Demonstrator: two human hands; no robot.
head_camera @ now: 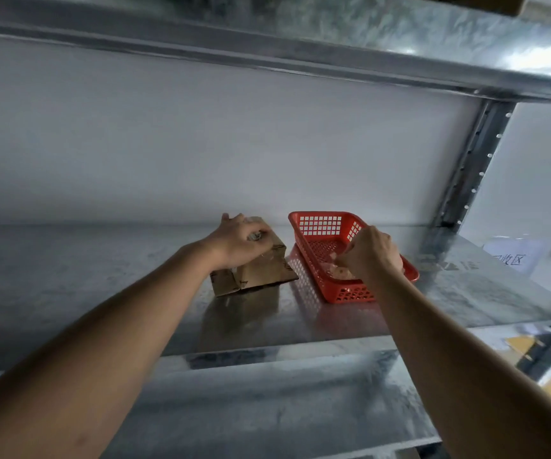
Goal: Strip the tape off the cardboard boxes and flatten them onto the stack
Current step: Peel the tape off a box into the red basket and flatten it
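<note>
Far left, a bare stretch of galvanised metal shelf [68, 276], dull and reflective, a white wall [201, 144] behind it; reaching in from lower left, a bare forearm ending in the left hand [239, 241], laid over the top of a small brown cardboard box [257, 270]; fingers curled down over the far upper edge, gripping the box, with a scrap of crumpled clear tape [257, 235] showing just by the knuckles; box standing on the shelf near its middle, one bottom flap splayed flat toward the front left, its reflection smeared on the metal below; just beside it to the right, close but whether touching cannot be told, a red plastic basket [320, 223] with latticed walls, sitting slightly askew on the shelf; inside the basket's near end, the right hand [371, 253], fingers bunched downward and pinching a pale crumpled wad [342, 271], seemingly more tape, though blurred; further right, an upright shelf post [466, 167] with a row of holes; beyond it, a white paper label [512, 258] with printed characters, lying on the shelf; overhead, the underside of the next shelf [333, 28] running across the top.
</note>
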